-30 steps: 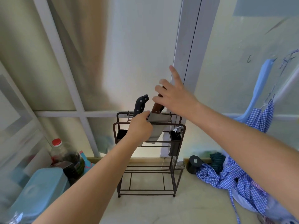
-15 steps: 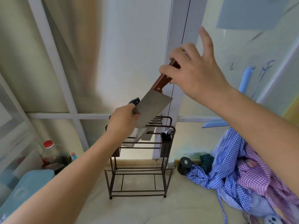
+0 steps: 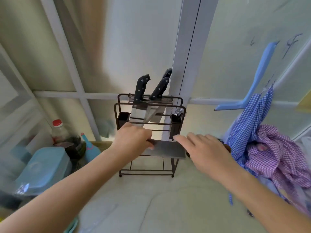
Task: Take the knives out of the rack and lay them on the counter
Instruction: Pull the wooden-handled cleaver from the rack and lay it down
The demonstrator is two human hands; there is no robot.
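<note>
Closest in, both forearms reach out over the pale counter point(image 3: 151, 202). The left hand point(image 3: 133, 140) is curled in, fingers and thumb pinching the left end of a cleaver point(image 3: 166, 149). The right hand point(image 3: 203, 150) sits at the cleaver's other end, where the handle would be; its index finger is stretched out along the top edge of the blade and the rest of the fingers look loosely spread. The handle itself is hidden under the palm, so I can't tell if that hand is actually gripping it or just resting on it. The blade is held flat-ish and horizontal, in front of the lower part of the rack point(image 3: 149, 137) and above the counter, not lying on it.

Behind that, the brown wire rack stands on the counter near the window frame. Three black-handled knives point(image 3: 140, 89) are in its top slots, handles tilted up and to the right.

Off to the left there's a light blue plastic tub point(image 3: 43, 169) and a red-capped bottle point(image 3: 58, 130). On the right, a pile of blue and purple checked cloth point(image 3: 269, 148).
</note>
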